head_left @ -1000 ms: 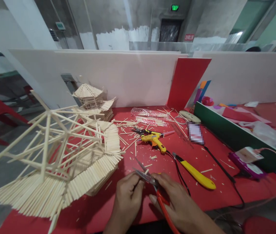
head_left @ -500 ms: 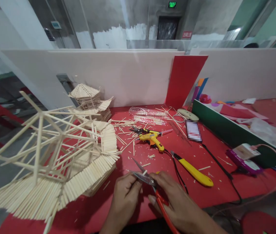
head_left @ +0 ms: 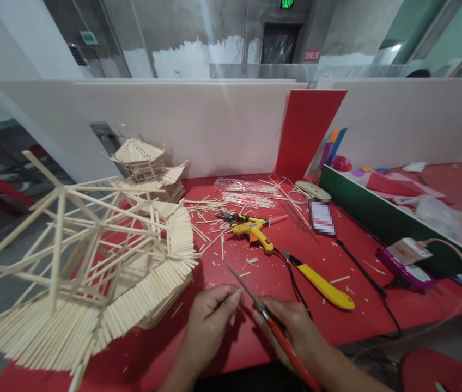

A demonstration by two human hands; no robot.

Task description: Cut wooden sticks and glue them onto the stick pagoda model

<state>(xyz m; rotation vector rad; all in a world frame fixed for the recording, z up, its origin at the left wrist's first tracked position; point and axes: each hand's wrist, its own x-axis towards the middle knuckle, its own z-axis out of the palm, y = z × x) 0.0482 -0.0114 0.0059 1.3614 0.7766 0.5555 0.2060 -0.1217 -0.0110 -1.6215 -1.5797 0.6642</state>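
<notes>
My right hand (head_left: pixel 296 335) grips red-handled scissors (head_left: pixel 274 326) near the front edge of the red table (head_left: pixel 255 348). Their blades are closed and point up and to the left. My left hand (head_left: pixel 210 318) sits just left of the blades with its fingers pinched together; whatever is between them is too small to make out. A large model roof made of wooden sticks (head_left: pixel 87 261) lies close by on the left.
A smaller stick tower (head_left: pixel 149 166) stands behind the roof. Loose sticks (head_left: pixel 210 218), a yellow glue gun (head_left: pixel 253 231), a yellow utility knife (head_left: pixel 323 283) and black cables lie mid-table. A green divider (head_left: pixel 378 220) runs along the right. White panels stand behind.
The scissor blades, open before around the left fingertips, are now closed. My left hand has drawn slightly away to the left, and the right hand has sunk lower.
</notes>
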